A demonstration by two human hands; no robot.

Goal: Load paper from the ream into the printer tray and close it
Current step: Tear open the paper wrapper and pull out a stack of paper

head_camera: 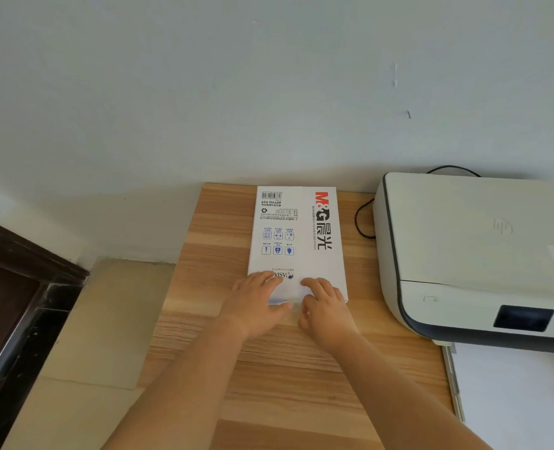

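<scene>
Hands, left hand [257,303] and right hand [322,306], are gripping the near end of the ream [296,235] lying just left of the printer [477,254], seemingly opening its wrapper; next, sheets need pulling out toward the tray [512,394].

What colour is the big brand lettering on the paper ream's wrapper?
Red and black lettering on the white paper ream, seen in the head view.

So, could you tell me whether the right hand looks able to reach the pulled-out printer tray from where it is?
Probably yes: the right hand is on the ream, and only bare desk lies between it and the tray.
</scene>
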